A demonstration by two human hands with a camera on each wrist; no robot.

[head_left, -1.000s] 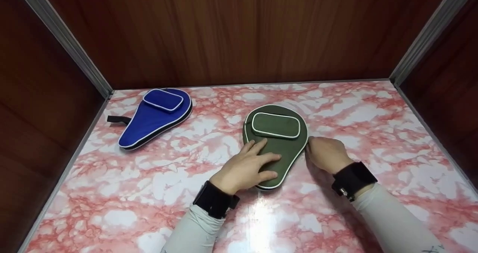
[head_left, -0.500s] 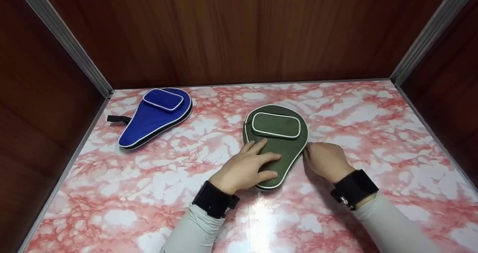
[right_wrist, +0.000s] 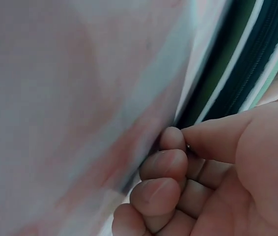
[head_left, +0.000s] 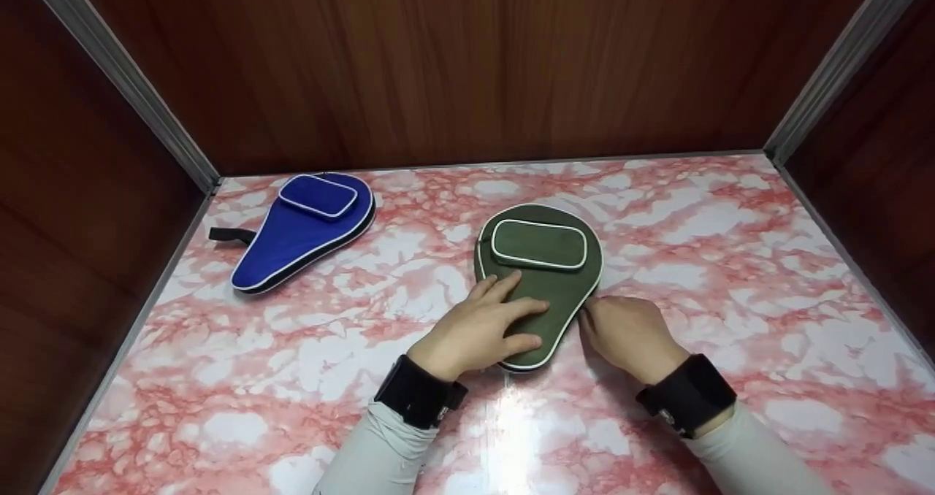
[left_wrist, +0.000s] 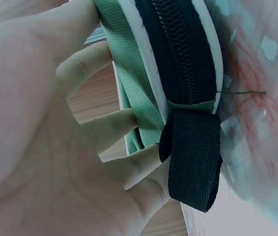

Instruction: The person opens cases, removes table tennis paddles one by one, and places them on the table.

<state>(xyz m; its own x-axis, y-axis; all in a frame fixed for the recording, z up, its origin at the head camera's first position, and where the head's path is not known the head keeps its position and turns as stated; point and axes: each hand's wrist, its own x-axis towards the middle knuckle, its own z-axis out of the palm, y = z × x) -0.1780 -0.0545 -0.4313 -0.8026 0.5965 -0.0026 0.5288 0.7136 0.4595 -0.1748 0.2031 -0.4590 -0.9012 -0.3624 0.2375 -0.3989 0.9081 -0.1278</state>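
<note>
A green paddle-shaped table tennis bat case with white piping lies flat on the table, its round end away from me. My left hand rests on its narrower half with the fingers spread. In the left wrist view the case's black zipper runs along its side and ends at a black strap loop. At the case's right edge my right hand has its fingers curled, thumb and forefinger pinching the zipper pull, which is mostly hidden between the fingertips. The zipper behind the thumb looks closed in the right wrist view.
A blue bat case with a black strap lies at the back left. The table has a red and white marbled top. Dark wooden panels with grey metal edging enclose its back and sides.
My right hand has slid toward me along the green case's right edge, from the wide part to where it narrows. The left hand and both cases stay in place.
</note>
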